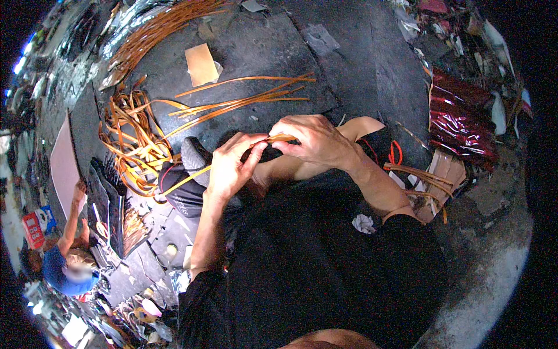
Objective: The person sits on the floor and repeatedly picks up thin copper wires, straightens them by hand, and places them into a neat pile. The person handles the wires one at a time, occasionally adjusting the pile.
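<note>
Both my hands are raised in front of my body, close together. A narrow tan strip [283, 138] runs between my fingertips. My left hand [233, 164] pinches it between thumb and forefinger, and a strap section [187, 180] trails from under this hand to the left. My right hand [314, 138] grips the strip's right part with curled fingers. To the left lies a loose tangle of tan straps [131, 136]. Beyond my hands, several straight strips [244, 104] lie on a dark board [261, 52].
A beige rectangular piece [201, 65] and a long bundle of brown strips [157, 36] lie at the far side. To the right are a shiny maroon sheet [459, 119], a red loop [396, 152] and brown strips [427, 177]. At left, a person in a blue cap [61, 270] touches a pinkish sheet [65, 160].
</note>
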A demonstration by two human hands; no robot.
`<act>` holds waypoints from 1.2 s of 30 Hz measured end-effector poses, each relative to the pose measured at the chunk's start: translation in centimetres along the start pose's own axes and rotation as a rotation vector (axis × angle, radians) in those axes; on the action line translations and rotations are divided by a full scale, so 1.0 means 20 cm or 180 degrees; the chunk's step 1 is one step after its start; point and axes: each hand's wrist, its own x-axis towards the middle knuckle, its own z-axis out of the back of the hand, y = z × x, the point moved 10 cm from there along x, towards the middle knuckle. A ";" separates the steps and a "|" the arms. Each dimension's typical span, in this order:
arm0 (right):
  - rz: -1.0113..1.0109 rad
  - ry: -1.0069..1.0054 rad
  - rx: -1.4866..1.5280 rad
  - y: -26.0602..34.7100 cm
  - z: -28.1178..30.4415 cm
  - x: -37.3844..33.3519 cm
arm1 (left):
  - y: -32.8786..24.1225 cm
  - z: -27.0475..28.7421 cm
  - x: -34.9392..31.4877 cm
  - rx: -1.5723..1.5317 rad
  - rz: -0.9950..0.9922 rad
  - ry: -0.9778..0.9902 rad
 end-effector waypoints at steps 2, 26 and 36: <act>0.0078 0.0050 -0.0081 0.03 0.00 0.01 | -0.05 0.00 -0.01 0.0149 -0.0384 -0.0168; -0.1085 -0.0813 -0.0624 -0.28 0.60 -0.23 | 0.18 0.21 -0.07 0.1121 0.0534 -0.0281; -0.2425 -0.1027 -0.1817 -0.89 1.03 -1.19 | 0.47 0.28 0.10 0.0956 0.0670 -0.0083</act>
